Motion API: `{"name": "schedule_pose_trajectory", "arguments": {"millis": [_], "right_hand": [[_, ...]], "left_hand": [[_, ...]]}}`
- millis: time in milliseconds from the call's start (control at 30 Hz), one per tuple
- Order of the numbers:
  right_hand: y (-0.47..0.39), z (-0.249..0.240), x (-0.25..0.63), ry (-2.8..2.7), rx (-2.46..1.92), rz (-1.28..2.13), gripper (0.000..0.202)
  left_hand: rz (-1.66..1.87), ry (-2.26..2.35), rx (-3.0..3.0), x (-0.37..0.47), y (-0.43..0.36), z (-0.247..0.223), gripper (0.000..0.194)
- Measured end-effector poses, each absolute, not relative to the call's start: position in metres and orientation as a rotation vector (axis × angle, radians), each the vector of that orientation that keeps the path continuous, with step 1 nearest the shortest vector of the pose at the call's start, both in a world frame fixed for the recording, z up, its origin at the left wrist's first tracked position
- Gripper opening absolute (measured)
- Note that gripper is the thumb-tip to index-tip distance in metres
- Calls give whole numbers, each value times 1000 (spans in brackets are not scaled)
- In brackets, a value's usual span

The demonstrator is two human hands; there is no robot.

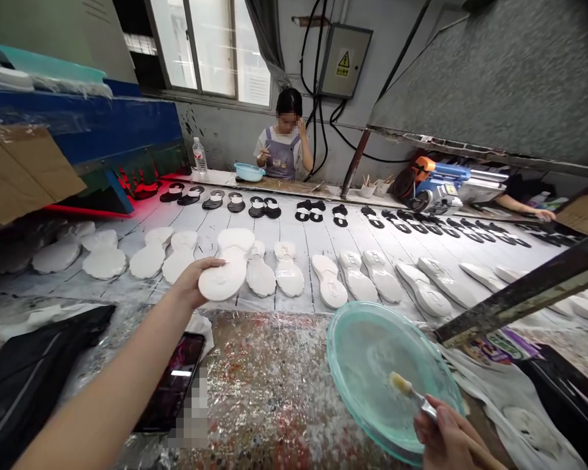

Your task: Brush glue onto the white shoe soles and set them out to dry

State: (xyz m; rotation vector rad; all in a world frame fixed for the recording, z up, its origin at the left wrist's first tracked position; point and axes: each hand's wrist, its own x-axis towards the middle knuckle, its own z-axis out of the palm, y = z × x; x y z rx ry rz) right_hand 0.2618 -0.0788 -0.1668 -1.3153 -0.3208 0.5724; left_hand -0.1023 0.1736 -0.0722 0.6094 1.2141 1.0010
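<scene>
Left hand (199,281) extended forward, gripping white sole (227,264).

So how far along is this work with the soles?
A row of pale soles already lies on the belt. The left hand holds another sole; the right hand holds a brush over the teal basin. The held sole seems not yet set down; how many more remain, I can't tell.

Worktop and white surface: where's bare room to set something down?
Bare: the worktop between phone and green bowl; the white surface between white soles and dark sandals. Crowded: that surface's near side, where the soles lie close together.
</scene>
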Motion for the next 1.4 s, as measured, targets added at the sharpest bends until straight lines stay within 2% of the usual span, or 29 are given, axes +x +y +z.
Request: {"name": "schedule_pose_trajectory", "arguments": {"millis": [100,200,367,500,633,733,900,1067,1233,1400], "right_hand": [[-71,-161,258,-314,-1304,515,47],[-67,-153,251,-506,-1513,501,55],[-64,-134,238,-749,-1794,473,50],[-49,-125,239,-840,-1947,470,45],[-27,-131,246,-975,-2015,670,44],[-23,-131,248,-1047,-2017,770,46],[-30,-121,250,-998,-2045,581,48],[-29,-121,248,-1063,-2042,688,43],[-33,-117,246,-973,-2000,639,43],[-32,-112,239,-868,-1773,883,50]], "left_hand": [[1113,1060,561,-79,123,-69,41],[1005,814,295,-47,82,-82,50],[718,724,82,-4,46,-97,48],[691,731,69,6,39,-92,47],[708,769,85,6,38,-93,39],[738,797,98,6,36,-95,35],[725,816,98,9,34,-95,37],[709,796,92,13,34,-98,42],[706,801,92,11,32,-100,41],[755,825,121,9,36,-95,38]]}}
